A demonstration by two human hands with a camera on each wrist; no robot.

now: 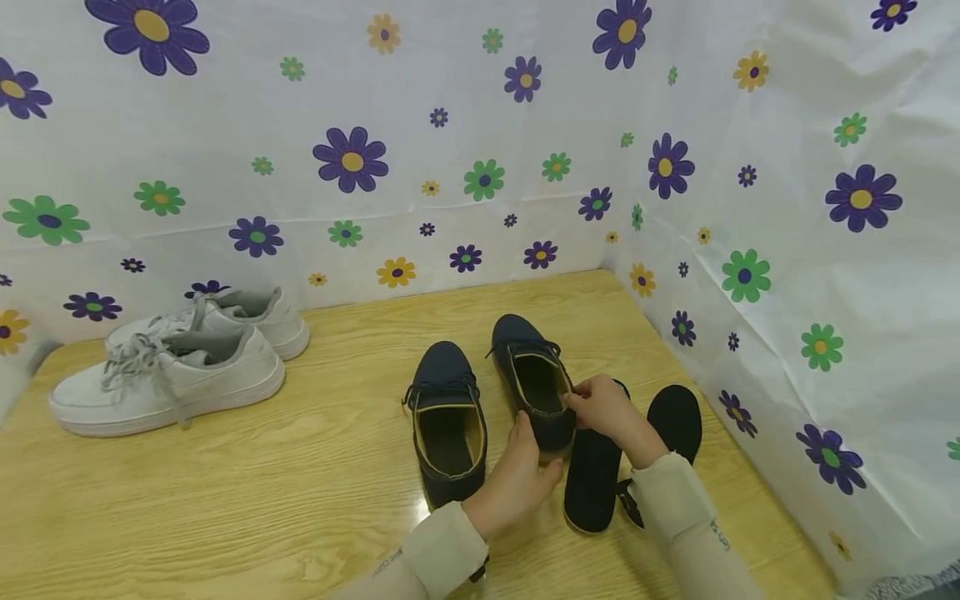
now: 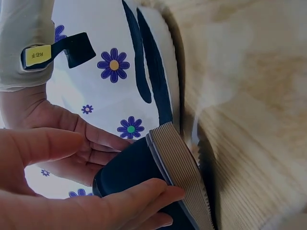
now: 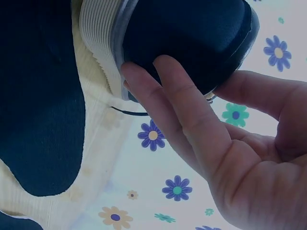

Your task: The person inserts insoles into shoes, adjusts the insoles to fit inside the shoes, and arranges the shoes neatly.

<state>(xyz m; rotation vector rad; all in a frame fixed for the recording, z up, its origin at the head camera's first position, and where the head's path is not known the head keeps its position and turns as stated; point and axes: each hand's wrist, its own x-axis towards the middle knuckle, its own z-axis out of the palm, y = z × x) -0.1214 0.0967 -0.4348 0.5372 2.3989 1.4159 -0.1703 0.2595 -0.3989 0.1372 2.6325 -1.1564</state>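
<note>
A pair of dark navy lace-up shoes sits on the wooden surface, toes pointing away. At the heel of the right shoe (image 1: 553,429), my right hand (image 1: 611,412) pinches the collar, thumb at the opening and fingers along the outer side. My left hand (image 1: 517,483) touches the same heel from the left; in the left wrist view its fingers (image 2: 139,199) lie along the shoe's side near the ribbed sole (image 2: 180,165), thumb held off. Just left stands the other navy shoe (image 1: 448,442).
To the right lie two flat black slippers, the nearer slipper (image 1: 592,487) close beside the held shoe and the other slipper (image 1: 675,417) farther right. White sneakers (image 1: 176,375) stand at the far left. Flowered sheets (image 1: 420,67) hang behind and along the right of the wooden surface (image 1: 337,467).
</note>
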